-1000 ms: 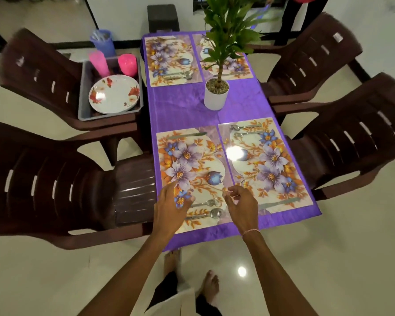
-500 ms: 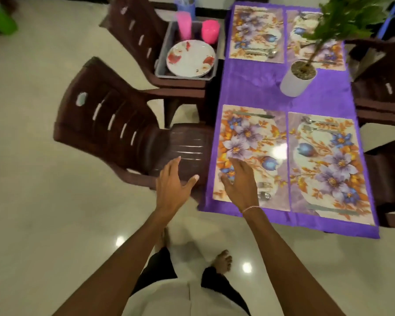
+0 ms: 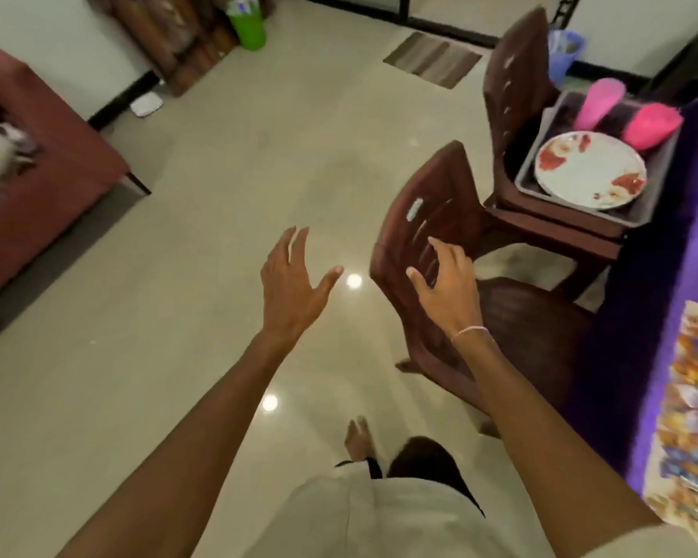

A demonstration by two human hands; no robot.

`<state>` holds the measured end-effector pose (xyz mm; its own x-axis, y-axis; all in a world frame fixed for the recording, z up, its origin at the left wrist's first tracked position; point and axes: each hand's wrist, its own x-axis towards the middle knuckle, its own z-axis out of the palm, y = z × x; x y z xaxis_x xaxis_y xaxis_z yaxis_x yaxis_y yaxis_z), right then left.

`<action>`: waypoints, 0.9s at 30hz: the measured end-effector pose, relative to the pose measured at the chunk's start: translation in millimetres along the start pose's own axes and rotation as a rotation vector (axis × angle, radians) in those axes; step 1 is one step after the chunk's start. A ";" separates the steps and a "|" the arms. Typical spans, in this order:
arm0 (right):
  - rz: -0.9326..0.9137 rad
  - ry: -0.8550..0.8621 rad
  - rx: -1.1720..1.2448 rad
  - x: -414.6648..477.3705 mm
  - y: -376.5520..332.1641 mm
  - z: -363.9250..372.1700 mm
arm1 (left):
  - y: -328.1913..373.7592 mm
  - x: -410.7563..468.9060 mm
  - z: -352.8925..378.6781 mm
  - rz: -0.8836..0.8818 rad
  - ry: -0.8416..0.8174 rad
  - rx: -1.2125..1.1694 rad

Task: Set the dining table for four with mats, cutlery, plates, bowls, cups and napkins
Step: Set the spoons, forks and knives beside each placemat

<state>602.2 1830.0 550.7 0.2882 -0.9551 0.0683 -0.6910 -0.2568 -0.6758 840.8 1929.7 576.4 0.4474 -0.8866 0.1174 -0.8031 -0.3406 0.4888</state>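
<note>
Plate lies in a grey tray, well beyond the right hand, whose fingers spread empty; the left hand is likewise splayed, holding nothing.

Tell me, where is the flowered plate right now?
Upper right of the head view: the flowered plate lies in a grey tray on the far brown chair, just in front of two pink cups.

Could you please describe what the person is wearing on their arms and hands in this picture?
Both arms are bare as far as they show, without sleeves, gloves or a watch. The right hand has a thin pale bracelet around its wrist; the left hand and its wrist carry nothing. No rings show, though the picture is slightly blurred.
</note>
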 end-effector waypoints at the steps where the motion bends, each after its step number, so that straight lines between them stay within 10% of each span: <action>1: -0.018 0.002 0.000 17.8 -16.4 10.3 | -13.1 13.3 -6.8 -0.004 0.003 -0.008; 16: 0.042 0.044 -0.119 259.8 -82.2 131.6 | -136.2 269.0 -7.3 0.040 -0.203 0.056; 27: 0.279 0.354 0.016 418.2 -81.6 128.5 | -70.8 498.6 42.8 0.253 -0.336 -0.014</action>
<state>864.3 1470.5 540.1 -0.1542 -0.9798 0.1271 -0.6992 0.0173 -0.7147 1103.9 1498.4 563.3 0.0822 -0.9953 -0.0521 -0.8647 -0.0972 0.4928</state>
